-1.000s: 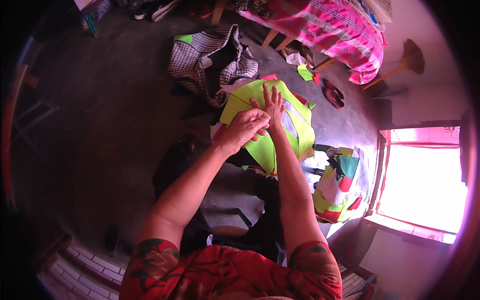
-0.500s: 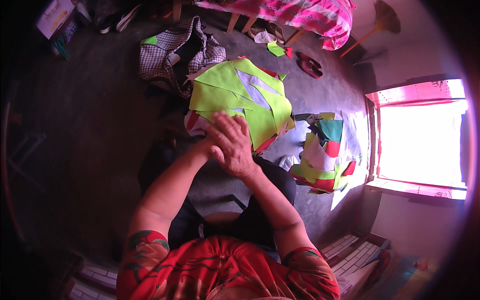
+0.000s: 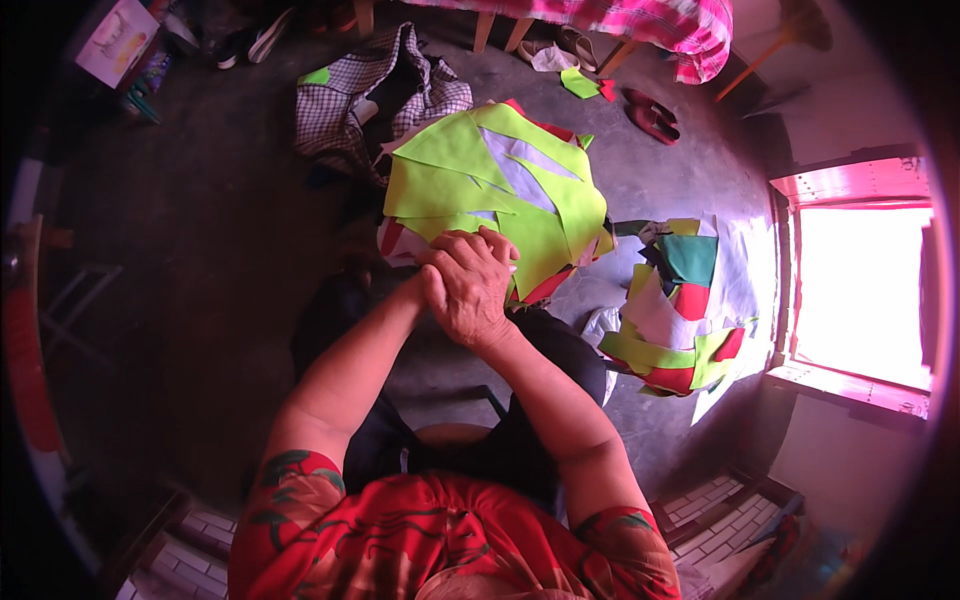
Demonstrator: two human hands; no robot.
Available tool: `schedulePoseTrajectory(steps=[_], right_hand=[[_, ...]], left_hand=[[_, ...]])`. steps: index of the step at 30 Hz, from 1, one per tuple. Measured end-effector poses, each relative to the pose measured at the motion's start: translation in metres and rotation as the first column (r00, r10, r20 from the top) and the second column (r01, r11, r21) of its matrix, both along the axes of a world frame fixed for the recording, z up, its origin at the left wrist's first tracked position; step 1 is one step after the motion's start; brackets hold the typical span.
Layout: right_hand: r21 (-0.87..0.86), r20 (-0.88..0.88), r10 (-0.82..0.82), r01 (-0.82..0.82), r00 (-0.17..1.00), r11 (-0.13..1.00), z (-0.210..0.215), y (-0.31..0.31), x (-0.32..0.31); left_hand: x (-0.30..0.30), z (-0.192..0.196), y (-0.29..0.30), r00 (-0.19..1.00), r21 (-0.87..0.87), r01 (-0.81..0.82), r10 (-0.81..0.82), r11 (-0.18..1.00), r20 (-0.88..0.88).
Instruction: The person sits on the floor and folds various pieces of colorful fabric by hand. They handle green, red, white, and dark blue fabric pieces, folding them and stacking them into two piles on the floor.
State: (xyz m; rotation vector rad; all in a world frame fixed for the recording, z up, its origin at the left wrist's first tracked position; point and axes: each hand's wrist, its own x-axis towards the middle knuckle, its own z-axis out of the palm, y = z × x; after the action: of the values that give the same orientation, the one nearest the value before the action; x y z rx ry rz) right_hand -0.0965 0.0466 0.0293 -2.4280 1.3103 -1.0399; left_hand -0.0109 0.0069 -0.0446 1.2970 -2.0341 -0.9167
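Note:
My right hand [image 3: 470,285] lies over my left hand [image 3: 419,280], its fingers bent down around it. Most of the left hand is hidden underneath, so its fingers cannot be made out. Both hands rest above the near edge of a big stack of cut fabric pieces [image 3: 440,175]. Bright yellow-green cloth covers its top, with pale lilac strips showing through and red bits at the edges. Neither hand is lifting any cloth.
To the right sits a second heap of mixed scraps [image 3: 660,320], near a bright window [image 3: 865,295]. A checked cloth bag [image 3: 335,115] lies at the far left of the stack. Beyond are dark red shoes [image 3: 652,115], small scraps [image 3: 580,84] and a pink-draped bed [image 3: 640,12].
The right hand's fingers, straighter before, are now curled round the left hand. The view has shifted slightly, moving the surroundings a little to the right.

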Motion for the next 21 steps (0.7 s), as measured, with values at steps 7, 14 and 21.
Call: schedulePoseTrajectory(steps=[7, 14, 21], right_hand=[[-0.034, 0.052, -0.021, 0.022, 0.998, 0.999, 0.002, -0.006, -0.01], [-0.071, 0.102, -0.003, 0.01, 0.995, 0.997, -0.005, -0.007, -0.012], [0.04, 0.139, 0.074, -0.08, 0.988, 0.996, -0.011, 0.004, 0.0]], left_hand=[[-0.002, 0.002, -0.004, 0.999, 0.004, 0.003, -0.003, 1.0, 0.043], [0.002, 0.007, -0.015, 0.997, 0.012, 0.002, -0.003, 1.0, 0.075], [0.012, 0.01, 0.0, 0.998, 0.014, 0.017, -0.018, 1.0, 0.068]])
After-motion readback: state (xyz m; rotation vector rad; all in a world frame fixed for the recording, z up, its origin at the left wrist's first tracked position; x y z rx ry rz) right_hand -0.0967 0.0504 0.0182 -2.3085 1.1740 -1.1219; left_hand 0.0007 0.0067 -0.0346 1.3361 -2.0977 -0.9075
